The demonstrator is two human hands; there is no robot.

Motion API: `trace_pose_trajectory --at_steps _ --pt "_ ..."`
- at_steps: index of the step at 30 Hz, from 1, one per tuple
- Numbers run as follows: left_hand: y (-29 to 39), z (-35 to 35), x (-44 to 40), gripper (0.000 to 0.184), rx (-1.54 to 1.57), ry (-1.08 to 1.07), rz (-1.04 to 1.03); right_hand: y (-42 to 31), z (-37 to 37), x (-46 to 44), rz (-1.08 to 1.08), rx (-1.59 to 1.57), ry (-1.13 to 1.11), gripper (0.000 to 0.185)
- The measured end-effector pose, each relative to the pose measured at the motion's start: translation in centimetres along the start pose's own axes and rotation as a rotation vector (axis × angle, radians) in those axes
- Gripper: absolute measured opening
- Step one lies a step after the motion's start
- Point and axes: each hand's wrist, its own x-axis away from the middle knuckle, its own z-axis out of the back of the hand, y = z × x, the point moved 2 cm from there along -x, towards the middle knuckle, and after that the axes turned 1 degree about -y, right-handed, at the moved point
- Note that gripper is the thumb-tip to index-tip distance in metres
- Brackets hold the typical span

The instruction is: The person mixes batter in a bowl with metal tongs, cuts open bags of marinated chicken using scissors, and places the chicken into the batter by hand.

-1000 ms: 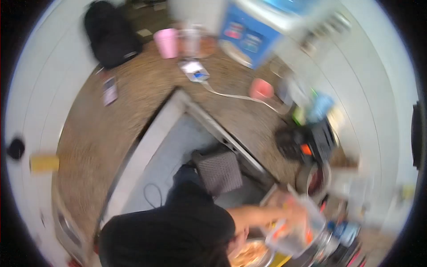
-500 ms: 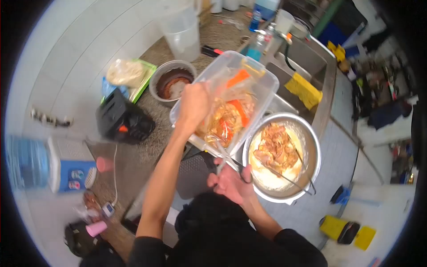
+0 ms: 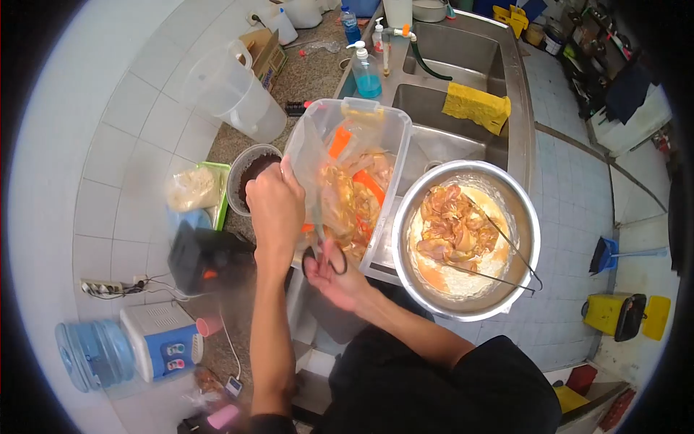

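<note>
Left hand (image 3: 276, 204) is clamping its fingers on the bag (image 3: 340, 189), right hand (image 3: 340, 286) gripping scissors (image 3: 320, 233) by the tub's (image 3: 391, 188) near edge (you're wanting it taut, imo).

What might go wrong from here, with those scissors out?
The scissors in the right hand might nick the left hand gripping the plastic bag close by. If cut, the bag might spill into the tub. The thin dark rods leaning over the metal bowl might be bumped.

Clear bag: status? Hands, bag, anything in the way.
Left hand gripping clear bag; right hand holding scissors, blade contact unclear. Bag mostly inside plastic tub. Metal bowl alongside; nothing visibly blocking.
</note>
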Motion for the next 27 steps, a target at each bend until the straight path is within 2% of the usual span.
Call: trace_pose_trajectory --at_steps 2,3,6,9,12,15,18,19,22,25,27 --pt "0.4 -0.2 0.2 0.035 0.028 -0.022 -0.022 -2.3 -1.8 -1.5 -0.057 -0.099 0.018 0.044" --pt "0.6 -0.2 0.3 0.035 0.05 -0.044 -0.011 -2.5 -0.7 -2.8 -0.039 -0.121 0.032 0.05" --pt "0.6 0.0 -0.2 0.036 0.074 -0.081 -0.01 -2.5 -0.3 -2.4 0.022 0.061 0.098 0.056" --pt "0.2 -0.3 0.3 0.038 0.099 -0.115 -0.012 -4.7 -2.8 -2.7 -0.011 -0.08 0.189 0.056" --pt "0.7 0.6 -0.1 0.039 0.173 -0.165 -0.015 -6.1 -3.2 -5.0 0.031 -0.159 0.184 0.056" --pt "-1.7 -1.0 -1.0 0.04 0.181 -0.146 -0.118 -1.2 1.5 -4.3 -0.052 -0.089 0.07 0.055" --pt "-3.3 -2.7 -0.3 0.042 0.237 -0.213 0.049 3.3 2.8 -0.7 -0.119 -0.017 0.208 0.05" --pt "-3.4 -2.5 -0.2 0.042 0.253 -0.223 0.044 4.7 2.7 0.7 -0.174 0.007 0.261 0.049" --pt "-3.1 -1.7 -1.4 0.043 0.291 -0.245 0.029 10.7 6.0 1.4 -0.195 0.862 0.096 0.055" --pt "-2.9 -1.6 -1.7 0.044 0.317 -0.273 0.034 11.8 4.7 -0.1 -0.247 1.444 -0.242 0.062" --pt "-3.0 -1.6 -1.4 0.044 0.34 -0.289 0.049 15.1 7.3 -4.1 -0.028 1.697 -0.333 0.058"
